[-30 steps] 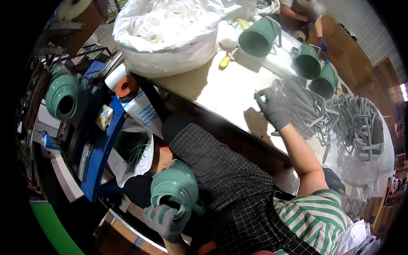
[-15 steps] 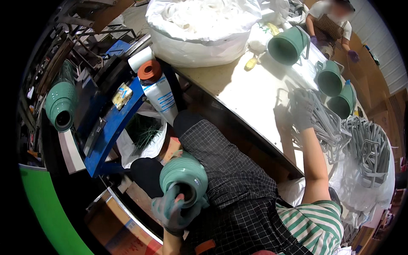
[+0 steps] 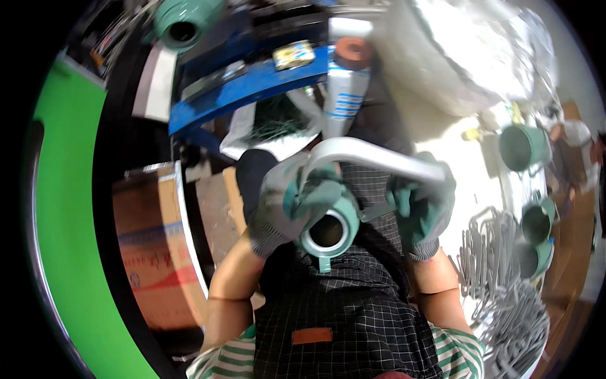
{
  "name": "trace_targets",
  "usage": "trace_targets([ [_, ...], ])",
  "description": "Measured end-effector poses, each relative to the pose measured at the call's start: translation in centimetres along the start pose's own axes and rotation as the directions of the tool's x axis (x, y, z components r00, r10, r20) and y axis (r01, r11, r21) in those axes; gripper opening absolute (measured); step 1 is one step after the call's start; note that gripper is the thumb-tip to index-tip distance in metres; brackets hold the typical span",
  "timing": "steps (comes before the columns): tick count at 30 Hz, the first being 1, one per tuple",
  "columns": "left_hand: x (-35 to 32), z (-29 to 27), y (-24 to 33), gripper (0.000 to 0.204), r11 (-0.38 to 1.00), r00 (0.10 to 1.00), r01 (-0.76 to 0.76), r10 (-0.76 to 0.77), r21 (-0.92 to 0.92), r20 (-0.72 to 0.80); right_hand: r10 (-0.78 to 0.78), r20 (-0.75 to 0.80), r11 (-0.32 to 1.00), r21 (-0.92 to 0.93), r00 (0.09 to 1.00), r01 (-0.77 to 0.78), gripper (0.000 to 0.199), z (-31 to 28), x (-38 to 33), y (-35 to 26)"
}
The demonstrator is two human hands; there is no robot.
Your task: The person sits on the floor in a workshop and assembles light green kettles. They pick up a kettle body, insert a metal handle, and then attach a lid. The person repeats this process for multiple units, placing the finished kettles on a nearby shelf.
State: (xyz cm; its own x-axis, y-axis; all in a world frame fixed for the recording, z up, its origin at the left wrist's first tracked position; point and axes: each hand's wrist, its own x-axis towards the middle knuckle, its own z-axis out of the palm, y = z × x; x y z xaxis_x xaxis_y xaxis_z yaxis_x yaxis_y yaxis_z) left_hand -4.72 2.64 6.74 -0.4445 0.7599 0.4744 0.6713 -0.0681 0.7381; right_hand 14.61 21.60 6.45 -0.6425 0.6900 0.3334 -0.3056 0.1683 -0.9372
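Observation:
A green plastic jug-like shell sits at my lap with its round dark opening facing up and a small tab on the near side. Over it arches a grey curved handle, blurred by motion. My left hand, in a grey-green work glove, closes round the handle's left end, close against the shell. The handle's right end is gripped by my gloved right hand, to the right of the shell. Whether either handle end is joined to the shell is hidden by my fingers.
Grey handles lie piled on the white table at right, near several green shells. A large white sack stands beyond. Ahead are a blue machine frame and another green shell; a cardboard box is at left.
My right hand has come from the handle pile to my lap with a grey handle. My left hand has moved from the shell's mouth to the handle. The view has turned left.

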Motion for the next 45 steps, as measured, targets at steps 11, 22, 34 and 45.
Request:
trace_targets([
  [11, -7.5, 2.5, -9.6, 0.014, 0.161, 0.723, 0.096, -0.689, -0.982, -0.042, -0.267, 0.684, 0.915, -0.041, 0.679, 0.401, 0.109, 6.5, -0.9, 4.0],
  [22, -8.3, 4.3, -3.6, 0.033, 0.450, 0.899, 0.217, -0.438, -0.867, -0.003, 0.032, 0.488, 0.999, -0.045, 0.872, -0.012, 0.078, 4.5, -3.2, -0.2],
  [34, -8.7, 2.6, -2.5, 0.050, 0.169, 0.967, 0.022, -0.252, -0.985, -0.022, 0.337, 0.271, 0.926, 0.080, 0.902, -0.370, 0.043, 6.4, -1.0, 4.6],
  [45, -8.2, -1.5, 5.9, 0.037, 0.971, 0.964, -0.166, 0.197, -0.173, 0.177, 0.534, 0.553, 0.608, 0.274, 0.639, -0.745, 0.031, 5.0, -1.4, 0.9],
])
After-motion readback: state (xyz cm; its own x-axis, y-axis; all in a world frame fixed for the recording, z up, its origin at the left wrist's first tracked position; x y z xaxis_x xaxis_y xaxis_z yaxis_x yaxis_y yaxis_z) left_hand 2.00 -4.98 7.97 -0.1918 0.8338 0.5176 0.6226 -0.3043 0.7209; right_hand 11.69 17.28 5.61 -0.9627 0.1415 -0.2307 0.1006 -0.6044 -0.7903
